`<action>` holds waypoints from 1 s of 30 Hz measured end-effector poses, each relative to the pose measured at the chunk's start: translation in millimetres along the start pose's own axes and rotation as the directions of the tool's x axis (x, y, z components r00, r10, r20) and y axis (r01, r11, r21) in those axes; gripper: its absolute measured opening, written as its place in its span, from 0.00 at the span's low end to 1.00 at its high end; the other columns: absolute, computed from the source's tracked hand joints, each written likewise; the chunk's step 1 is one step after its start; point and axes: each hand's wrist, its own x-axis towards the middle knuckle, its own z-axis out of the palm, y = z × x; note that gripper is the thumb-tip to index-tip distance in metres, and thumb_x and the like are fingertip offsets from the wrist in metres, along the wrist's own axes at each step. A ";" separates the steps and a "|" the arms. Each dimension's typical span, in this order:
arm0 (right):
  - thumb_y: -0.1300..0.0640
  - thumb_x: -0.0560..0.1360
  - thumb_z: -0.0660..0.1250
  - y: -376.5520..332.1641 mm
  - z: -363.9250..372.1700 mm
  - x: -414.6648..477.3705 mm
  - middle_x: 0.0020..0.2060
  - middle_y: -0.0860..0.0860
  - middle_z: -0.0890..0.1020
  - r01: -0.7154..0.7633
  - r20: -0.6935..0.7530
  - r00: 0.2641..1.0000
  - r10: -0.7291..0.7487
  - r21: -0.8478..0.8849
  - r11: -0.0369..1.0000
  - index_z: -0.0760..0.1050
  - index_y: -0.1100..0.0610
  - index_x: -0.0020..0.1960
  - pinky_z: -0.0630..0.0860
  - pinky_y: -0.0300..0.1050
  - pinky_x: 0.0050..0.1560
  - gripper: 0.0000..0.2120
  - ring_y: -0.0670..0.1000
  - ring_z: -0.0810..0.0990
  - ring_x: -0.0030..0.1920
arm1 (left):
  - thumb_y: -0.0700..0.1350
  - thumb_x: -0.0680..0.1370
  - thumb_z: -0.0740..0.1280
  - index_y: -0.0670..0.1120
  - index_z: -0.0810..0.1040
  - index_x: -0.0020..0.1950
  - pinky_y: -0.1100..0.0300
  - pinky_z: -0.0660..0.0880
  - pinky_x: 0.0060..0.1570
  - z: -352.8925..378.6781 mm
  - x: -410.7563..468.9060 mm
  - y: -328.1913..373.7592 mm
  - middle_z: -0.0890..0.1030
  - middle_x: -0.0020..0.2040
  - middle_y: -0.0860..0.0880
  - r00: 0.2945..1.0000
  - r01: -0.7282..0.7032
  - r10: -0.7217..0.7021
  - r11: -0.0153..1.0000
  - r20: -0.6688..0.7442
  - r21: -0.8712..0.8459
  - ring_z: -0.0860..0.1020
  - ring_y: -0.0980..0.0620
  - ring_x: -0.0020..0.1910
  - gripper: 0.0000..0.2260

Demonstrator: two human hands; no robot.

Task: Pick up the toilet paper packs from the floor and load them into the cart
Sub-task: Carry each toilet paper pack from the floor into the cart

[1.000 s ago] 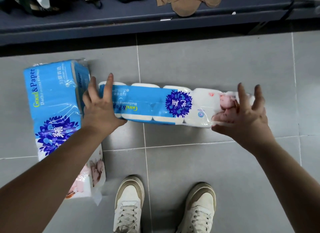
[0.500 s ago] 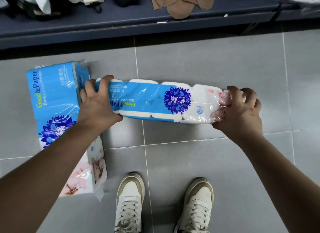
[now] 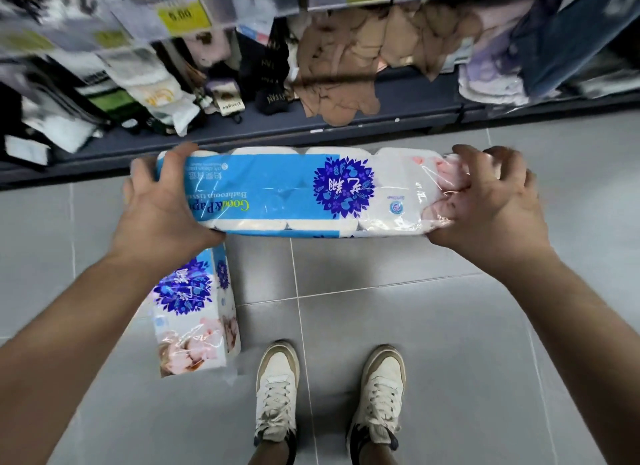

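A long blue-and-white toilet paper pack [image 3: 298,191] hangs level in the air in front of me, well above the grey tile floor [image 3: 433,326]. My left hand [image 3: 162,208] grips its left end, fingers curled over the top. My right hand [image 3: 491,201] grips the right end, fingers dug into the clear wrap. A second toilet paper pack [image 3: 194,312] of the same kind lies on the floor below my left forearm, partly hidden by it. No cart is in view.
A low dark shelf [image 3: 346,122] runs across the top, stocked with socks, beige stockings [image 3: 346,73] and packaged goods, with yellow price tags [image 3: 180,14] above. My two white sneakers [image 3: 329,392] stand on the tiles at the bottom centre.
Both hands have lifted the long pack off the floor and closer to me. The view tilted up, showing more of the shelf. The second pack stayed on the floor.
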 end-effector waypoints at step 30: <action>0.36 0.52 0.73 -169.2 -620.4 -174.2 0.68 0.58 0.70 0.449 -0.429 0.811 -0.398 0.019 0.894 0.70 0.45 0.74 0.60 0.50 0.71 0.51 0.64 0.69 0.69 | 0.47 0.57 0.84 0.60 0.58 0.81 0.53 0.67 0.72 -593.6 -257.3 223.6 0.66 0.63 0.47 0.945 -0.237 0.237 0.971 -0.226 0.027 0.70 0.44 0.67 0.58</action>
